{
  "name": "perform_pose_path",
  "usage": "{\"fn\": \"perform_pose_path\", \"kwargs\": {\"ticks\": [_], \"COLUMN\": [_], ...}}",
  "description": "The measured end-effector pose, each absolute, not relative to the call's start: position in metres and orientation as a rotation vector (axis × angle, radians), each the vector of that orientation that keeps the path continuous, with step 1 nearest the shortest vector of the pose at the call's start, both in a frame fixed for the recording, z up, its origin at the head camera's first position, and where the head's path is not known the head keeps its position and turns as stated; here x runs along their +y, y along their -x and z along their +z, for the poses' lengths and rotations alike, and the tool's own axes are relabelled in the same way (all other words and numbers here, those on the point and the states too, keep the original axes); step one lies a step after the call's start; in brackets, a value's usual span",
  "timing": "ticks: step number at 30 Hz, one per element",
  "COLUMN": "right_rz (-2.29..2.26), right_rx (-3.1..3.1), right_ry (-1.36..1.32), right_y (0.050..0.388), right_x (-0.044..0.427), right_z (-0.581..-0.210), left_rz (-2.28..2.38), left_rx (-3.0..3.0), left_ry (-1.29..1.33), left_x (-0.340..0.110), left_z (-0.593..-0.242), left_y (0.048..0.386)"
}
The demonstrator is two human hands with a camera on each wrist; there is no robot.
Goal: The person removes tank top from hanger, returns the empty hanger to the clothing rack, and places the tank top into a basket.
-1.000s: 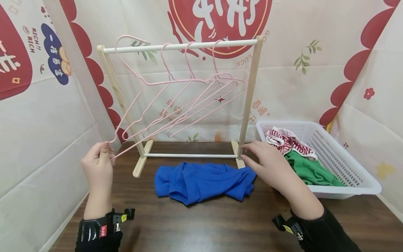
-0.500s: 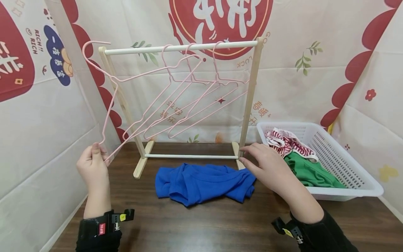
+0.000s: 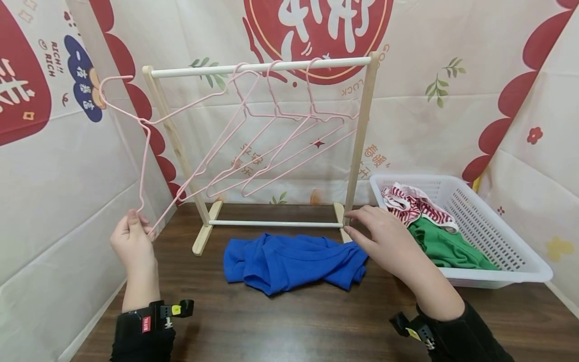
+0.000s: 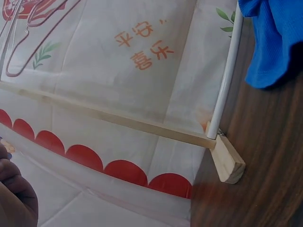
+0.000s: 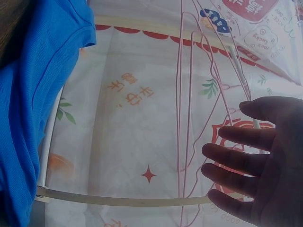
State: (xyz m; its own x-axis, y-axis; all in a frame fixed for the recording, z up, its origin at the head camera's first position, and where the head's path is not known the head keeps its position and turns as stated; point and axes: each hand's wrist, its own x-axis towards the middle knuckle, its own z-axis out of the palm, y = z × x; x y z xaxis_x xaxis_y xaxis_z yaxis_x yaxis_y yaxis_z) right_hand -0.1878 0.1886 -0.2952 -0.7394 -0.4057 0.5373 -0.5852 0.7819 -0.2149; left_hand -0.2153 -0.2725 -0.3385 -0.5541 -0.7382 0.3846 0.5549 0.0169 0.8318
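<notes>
In the head view my left hand (image 3: pixel 133 239) pinches one lower corner of a pink clothes hanger (image 3: pixel 143 171), its hook pointing up to the left of the rack. Three more pink hangers (image 3: pixel 275 95) hang on the white top bar of a small wooden clothes rack (image 3: pixel 362 130). Fingers spread, my right hand (image 3: pixel 384 234) is at the foot of the rack's right post; whether it touches the post I cannot tell. Below the rack lies a crumpled blue garment (image 3: pixel 294 264). The right wrist view shows the right hand (image 5: pixel 255 161) with nothing in it.
A white plastic basket (image 3: pixel 520 251) stands at the right, holding a green garment (image 3: pixel 448 244) and a red-and-white striped one (image 3: pixel 418 206). The brown tabletop (image 3: pixel 271 327) runs along the front. Printed cloth walls (image 3: pixel 59 201) enclose the back and sides.
The held hanger has moved left and tilted, its hook swinging from in front of the top bar to left of the rack. My left hand shifted slightly left; my right hand stayed nearly still.
</notes>
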Motion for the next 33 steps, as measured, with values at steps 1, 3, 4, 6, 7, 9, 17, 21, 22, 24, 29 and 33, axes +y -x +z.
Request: {"fn": "perform_pose_path", "kwargs": {"ticks": [1, 3, 4, 6, 7, 9, 17, 21, 22, 24, 29, 33], "right_rz": [0.515, 0.514, 0.513, 0.512, 0.512, 0.516, 0.524, 0.517, 0.515, 0.513, 0.509, 0.506], "right_rx": [-2.506, -2.511, -2.512, -2.512, -2.513, -2.510, -2.513, -2.518, -2.518, -2.518, -2.520, -2.527], "right_ry": [-0.741, -0.738, -0.737, -0.739, -0.742, -0.748, -0.751, -0.747, -0.746, -0.746, -0.749, -0.746], "right_y": [0.188, 0.188, 0.188, 0.188, 0.188, 0.188, 0.188, 0.189, 0.190, 0.190, 0.191, 0.191], "right_x": [0.188, 0.188, 0.188, 0.188, 0.188, 0.187, 0.188, 0.188, 0.189, 0.189, 0.189, 0.189], "right_z": [-0.295, -0.296, -0.296, -0.296, -0.296, -0.296, -0.296, -0.297, -0.298, -0.299, -0.299, -0.300], "left_rz": [-1.718, -1.734, -1.739, -1.754, -1.766, -1.787, -1.826, -1.823, -1.818, -1.819, -1.811, -1.722], "left_rx": [-1.324, -1.314, -1.308, -1.292, -1.275, -1.245, -1.174, -1.155, -1.154, -1.134, -1.102, -1.174], "left_ry": [-0.217, -0.236, -0.248, -0.267, -0.272, -0.284, -0.314, -0.330, -0.332, -0.331, -0.318, -0.309], "left_x": [-0.273, -0.274, -0.275, -0.276, -0.276, -0.278, -0.284, -0.285, -0.286, -0.286, -0.286, -0.284], "left_z": [-0.339, -0.341, -0.342, -0.343, -0.344, -0.345, -0.350, -0.351, -0.351, -0.352, -0.354, -0.355], "left_y": [0.216, 0.216, 0.216, 0.216, 0.216, 0.216, 0.217, 0.217, 0.217, 0.217, 0.217, 0.216]}}
